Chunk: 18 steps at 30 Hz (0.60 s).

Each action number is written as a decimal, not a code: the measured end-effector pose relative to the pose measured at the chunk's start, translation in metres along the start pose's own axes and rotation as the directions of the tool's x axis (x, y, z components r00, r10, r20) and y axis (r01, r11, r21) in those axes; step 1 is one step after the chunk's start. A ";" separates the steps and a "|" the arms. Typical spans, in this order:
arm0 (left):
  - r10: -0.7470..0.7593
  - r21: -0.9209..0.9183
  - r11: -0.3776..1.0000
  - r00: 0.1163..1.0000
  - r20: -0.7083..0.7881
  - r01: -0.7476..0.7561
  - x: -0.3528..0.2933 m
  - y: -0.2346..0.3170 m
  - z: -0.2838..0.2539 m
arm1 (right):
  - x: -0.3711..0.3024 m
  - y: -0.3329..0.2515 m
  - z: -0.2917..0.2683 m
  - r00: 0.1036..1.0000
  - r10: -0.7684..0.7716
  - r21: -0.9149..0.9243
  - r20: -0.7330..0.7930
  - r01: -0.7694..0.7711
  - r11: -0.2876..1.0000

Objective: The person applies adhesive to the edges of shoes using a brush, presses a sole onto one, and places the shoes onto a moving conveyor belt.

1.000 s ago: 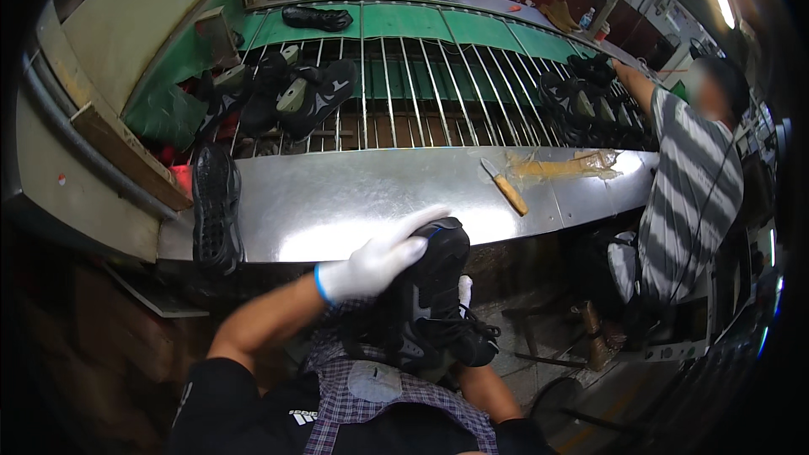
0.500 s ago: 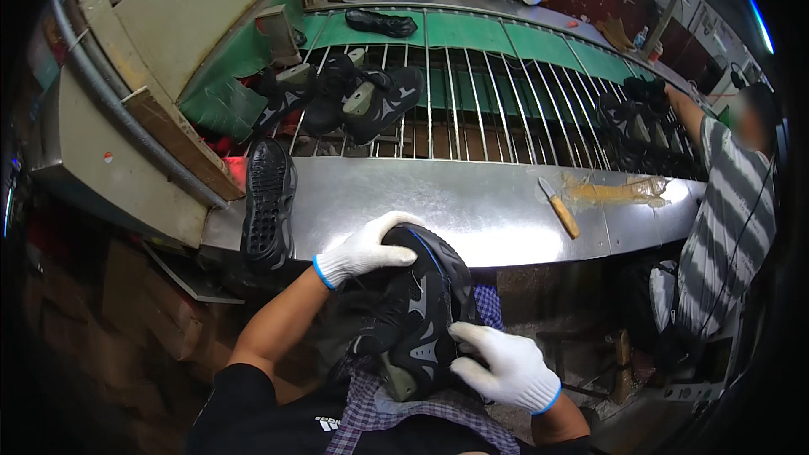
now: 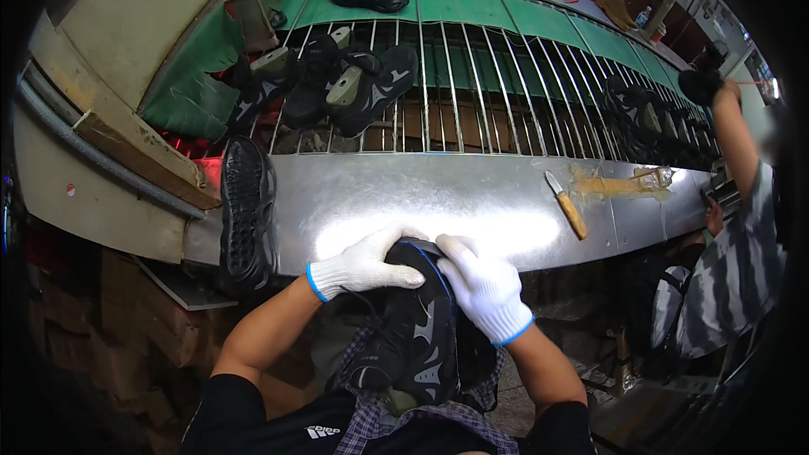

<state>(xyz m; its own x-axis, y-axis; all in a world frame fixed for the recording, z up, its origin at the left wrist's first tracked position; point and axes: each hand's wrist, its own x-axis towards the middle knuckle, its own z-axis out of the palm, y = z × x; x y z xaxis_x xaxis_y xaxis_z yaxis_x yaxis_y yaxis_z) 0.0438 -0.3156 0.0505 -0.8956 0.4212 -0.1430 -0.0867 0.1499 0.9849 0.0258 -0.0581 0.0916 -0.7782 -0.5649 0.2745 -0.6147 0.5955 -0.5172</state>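
A black and grey sports shoe [image 3: 427, 337] stands toe-up in front of my body, with a green last showing at its heel end. My left hand [image 3: 371, 263], in a white knit glove, grips the toe from the left, thumb across the upper. My right hand [image 3: 484, 288], gloved alike, is closed around the sole edge on the right side of the toe. A blue line runs along the toe's edge between the hands. The right fingertips curl over the toe and are partly hidden. A black sole [image 3: 244, 211] lies on the metal bench to the left.
The metal bench [image 3: 404, 190] holds a wooden-handled knife [image 3: 566, 206] on the right. Behind it, a rack of metal rods [image 3: 472, 93] carries several black shoes [image 3: 371, 88]. A co-worker in a striped shirt [image 3: 733, 270] is at the right; another gloved person is across the rack.
My right hand has moved up from the shoe's lower right side to its toe. The left hand keeps its grip. The co-worker at the right has raised an arm holding a black item.
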 end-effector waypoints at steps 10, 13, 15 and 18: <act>0.080 0.104 0.991 0.997 -0.002 -0.079 -0.003 0.014 -0.015 | 0.008 -0.015 -0.034 0.944 0.111 0.162 0.309 -0.167 0.973; 0.046 0.377 0.924 0.996 0.073 -0.071 0.009 0.044 -0.020 | -0.037 -0.013 -0.061 0.858 0.157 0.176 0.489 -0.273 0.946; 0.142 0.566 0.810 0.988 0.061 -0.152 0.028 0.053 -0.004 | -0.052 -0.014 -0.048 0.908 0.136 0.206 0.397 -0.233 0.950; 0.049 0.726 0.688 0.999 -0.015 -0.022 0.041 0.065 0.018 | -0.035 -0.016 -0.038 0.896 0.236 0.111 0.376 -0.297 0.948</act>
<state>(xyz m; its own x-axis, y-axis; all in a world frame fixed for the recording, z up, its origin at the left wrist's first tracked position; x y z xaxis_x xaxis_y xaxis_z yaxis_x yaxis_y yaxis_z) 0.0092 -0.2727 0.1071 -0.9054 0.4143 -0.0932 0.2771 0.7427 0.6096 0.0579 -0.0267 0.1211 -0.7939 -0.5805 -0.1809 -0.3380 0.6686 -0.6623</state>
